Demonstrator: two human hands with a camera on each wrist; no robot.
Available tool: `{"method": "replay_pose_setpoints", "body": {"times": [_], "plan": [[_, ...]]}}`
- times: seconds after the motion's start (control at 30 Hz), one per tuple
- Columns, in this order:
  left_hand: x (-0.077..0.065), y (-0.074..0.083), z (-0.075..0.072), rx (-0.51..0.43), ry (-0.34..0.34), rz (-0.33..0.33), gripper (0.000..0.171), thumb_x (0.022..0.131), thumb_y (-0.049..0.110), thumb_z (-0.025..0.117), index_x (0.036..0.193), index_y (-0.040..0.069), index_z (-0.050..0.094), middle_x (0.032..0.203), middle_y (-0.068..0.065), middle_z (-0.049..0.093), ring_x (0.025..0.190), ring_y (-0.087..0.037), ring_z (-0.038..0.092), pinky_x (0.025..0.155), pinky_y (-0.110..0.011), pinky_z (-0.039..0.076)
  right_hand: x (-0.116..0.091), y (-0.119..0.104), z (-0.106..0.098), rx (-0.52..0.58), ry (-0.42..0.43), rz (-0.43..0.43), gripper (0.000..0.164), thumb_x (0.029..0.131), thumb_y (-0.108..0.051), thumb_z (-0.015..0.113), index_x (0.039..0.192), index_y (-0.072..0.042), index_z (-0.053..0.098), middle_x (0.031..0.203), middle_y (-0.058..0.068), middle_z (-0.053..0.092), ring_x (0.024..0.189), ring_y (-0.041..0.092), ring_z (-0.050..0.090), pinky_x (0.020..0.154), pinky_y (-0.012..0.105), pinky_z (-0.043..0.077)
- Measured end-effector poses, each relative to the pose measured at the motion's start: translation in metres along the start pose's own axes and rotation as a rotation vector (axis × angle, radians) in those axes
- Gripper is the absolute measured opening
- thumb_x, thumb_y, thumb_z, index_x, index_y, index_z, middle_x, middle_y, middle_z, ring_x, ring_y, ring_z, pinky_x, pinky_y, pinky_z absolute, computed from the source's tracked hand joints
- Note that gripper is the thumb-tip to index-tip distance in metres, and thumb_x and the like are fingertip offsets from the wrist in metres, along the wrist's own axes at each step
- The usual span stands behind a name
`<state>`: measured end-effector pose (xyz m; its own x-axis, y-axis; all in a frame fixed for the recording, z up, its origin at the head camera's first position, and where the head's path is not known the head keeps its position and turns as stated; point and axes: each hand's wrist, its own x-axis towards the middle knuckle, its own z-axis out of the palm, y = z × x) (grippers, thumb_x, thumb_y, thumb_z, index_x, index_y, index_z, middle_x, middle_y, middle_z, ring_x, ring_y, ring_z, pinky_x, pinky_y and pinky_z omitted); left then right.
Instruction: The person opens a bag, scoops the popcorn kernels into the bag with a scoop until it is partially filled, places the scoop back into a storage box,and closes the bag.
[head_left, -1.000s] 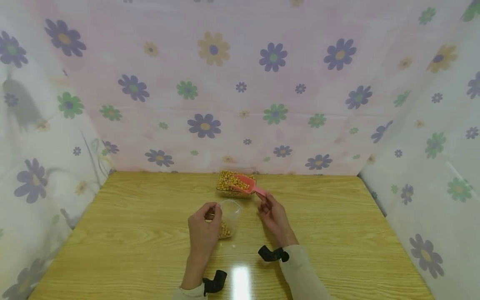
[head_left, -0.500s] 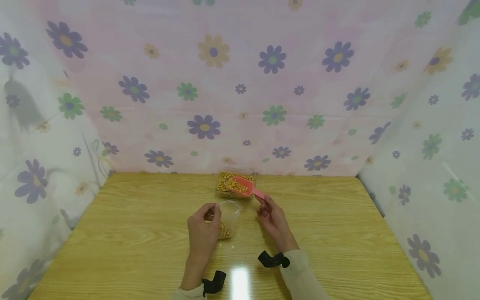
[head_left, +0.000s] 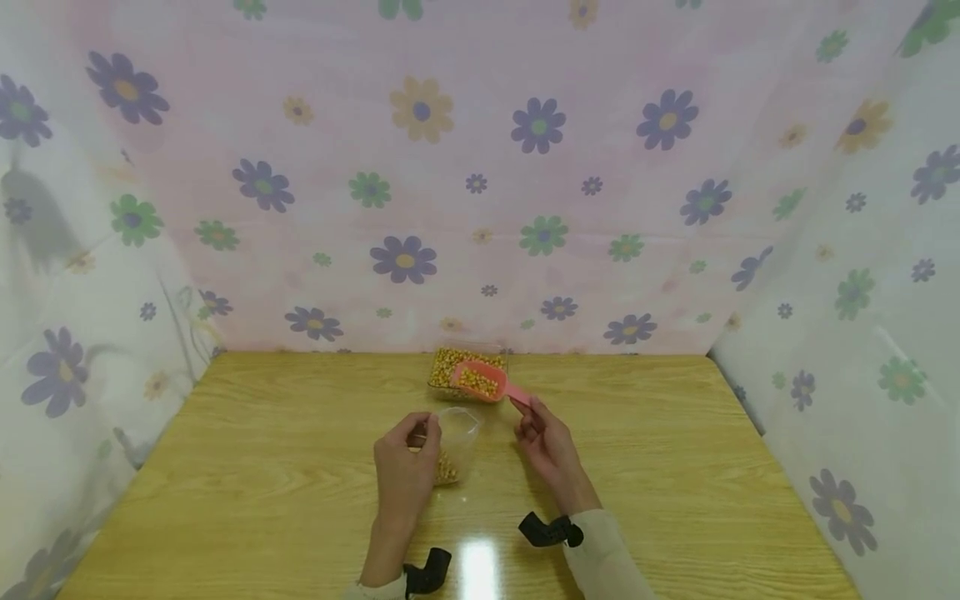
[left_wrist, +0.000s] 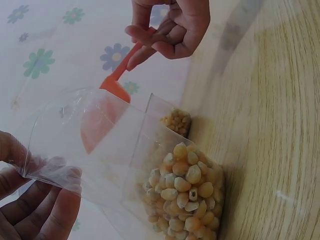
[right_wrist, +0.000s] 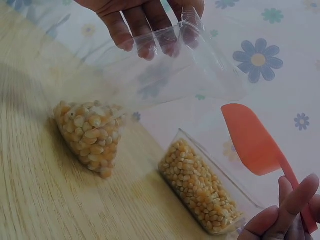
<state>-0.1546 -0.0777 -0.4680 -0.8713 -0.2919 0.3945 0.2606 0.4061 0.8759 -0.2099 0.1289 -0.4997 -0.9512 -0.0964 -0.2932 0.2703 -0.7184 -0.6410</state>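
Note:
My left hand [head_left: 405, 462] pinches the top edge of a clear plastic bag [right_wrist: 170, 80] between thumb and fingers. Corn kernels [left_wrist: 185, 195] fill the bag's bottom, which rests on the table; its mouth gapes toward the right. My right hand [head_left: 553, 454] holds a red scoop [right_wrist: 252, 142] by its handle. In the head view, corn kernels [head_left: 478, 382] lie in the scoop, which overlaps the near side of a clear rectangular container [head_left: 442, 392]. More corn fills that container. Seen from the right wrist, the scoop is raised above it, close to the bag's mouth.
The wood-grain table [head_left: 262, 467] spreads to both sides of the hands. A flower-patterned curtain [head_left: 337, 142] rises behind the container, and similar cloth hangs at left and right. Black wrist mounts [head_left: 550, 530] sit at both sleeves.
The loaded scoop has come up out of the corn and slightly nearer to me, toward the bag. The left hand keeps its hold on the bag. The head view has tilted slightly.

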Motion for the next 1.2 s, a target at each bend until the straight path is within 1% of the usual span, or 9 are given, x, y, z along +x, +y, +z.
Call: {"method": "replay_pose_setpoints", "body": {"times": [0.13, 0.27, 0.47, 0.6, 0.8, 1.03, 1.2], "plan": [[-0.001, -0.001, 0.0, -0.002, -0.003, -0.012, 0.011, 0.096, 0.005, 0.067, 0.089, 0.007, 0.076, 0.074, -0.008, 0.072, 0.063, -0.01, 0.064, 0.057, -0.023, 0.054, 0.0, -0.001, -0.001, -0.003, 0.02, 0.002, 0.024, 0.11, -0.022, 0.046, 0.108, -0.013, 0.068, 0.097, -0.002, 0.078, 0.069, 0.001, 0.055, 0.074, 0.021, 0.047], [0.0, -0.001, 0.0, -0.006, -0.008, -0.016, 0.012, 0.097, 0.007, 0.067, 0.089, 0.008, 0.076, 0.075, -0.008, 0.072, 0.064, -0.011, 0.065, 0.058, -0.024, 0.055, -0.001, -0.001, -0.002, -0.016, 0.023, -0.002, 0.023, 0.11, -0.022, 0.047, 0.111, -0.013, 0.068, 0.099, -0.002, 0.077, 0.07, 0.002, 0.055, 0.073, 0.021, 0.048], [-0.001, -0.002, 0.0, -0.009, 0.0, -0.002, 0.012, 0.096, 0.005, 0.067, 0.089, 0.006, 0.076, 0.073, -0.002, 0.07, 0.063, -0.012, 0.065, 0.057, -0.023, 0.054, -0.004, -0.001, -0.003, -0.041, 0.005, -0.001, 0.029, 0.111, -0.023, 0.044, 0.106, -0.013, 0.071, 0.097, -0.003, 0.077, 0.07, 0.002, 0.055, 0.073, 0.021, 0.048], [-0.001, -0.001, 0.001, -0.007, 0.004, 0.0, 0.012, 0.096, 0.004, 0.067, 0.089, 0.006, 0.076, 0.073, -0.004, 0.071, 0.063, -0.012, 0.065, 0.057, -0.023, 0.054, -0.006, -0.002, -0.004, -0.042, 0.007, 0.003, 0.029, 0.111, -0.022, 0.044, 0.105, -0.013, 0.071, 0.095, -0.003, 0.078, 0.07, 0.003, 0.055, 0.074, 0.021, 0.047], [0.0, -0.001, 0.001, -0.003, 0.002, 0.006, 0.012, 0.096, 0.004, 0.067, 0.089, 0.004, 0.076, 0.073, -0.006, 0.071, 0.063, -0.013, 0.066, 0.057, -0.024, 0.054, -0.016, -0.006, -0.004, -0.032, 0.024, -0.012, 0.028, 0.11, -0.022, 0.046, 0.104, -0.015, 0.072, 0.095, -0.003, 0.078, 0.068, 0.002, 0.055, 0.074, 0.022, 0.047], [-0.001, -0.001, 0.002, 0.002, 0.003, -0.006, 0.012, 0.095, 0.004, 0.068, 0.087, 0.005, 0.076, 0.071, -0.003, 0.07, 0.062, -0.012, 0.065, 0.057, -0.023, 0.054, -0.028, -0.01, -0.002, -0.06, -0.008, -0.01, 0.029, 0.111, -0.022, 0.043, 0.106, -0.015, 0.071, 0.099, -0.003, 0.078, 0.069, 0.002, 0.055, 0.074, 0.022, 0.047], [-0.001, 0.001, 0.003, 0.006, 0.004, -0.009, 0.011, 0.095, 0.004, 0.068, 0.087, 0.005, 0.076, 0.072, -0.004, 0.071, 0.062, -0.013, 0.065, 0.058, -0.024, 0.054, -0.034, -0.012, 0.0, -0.058, 0.008, -0.007, 0.026, 0.11, -0.024, 0.046, 0.107, -0.016, 0.07, 0.098, -0.003, 0.078, 0.069, 0.002, 0.055, 0.075, 0.023, 0.047]]}}
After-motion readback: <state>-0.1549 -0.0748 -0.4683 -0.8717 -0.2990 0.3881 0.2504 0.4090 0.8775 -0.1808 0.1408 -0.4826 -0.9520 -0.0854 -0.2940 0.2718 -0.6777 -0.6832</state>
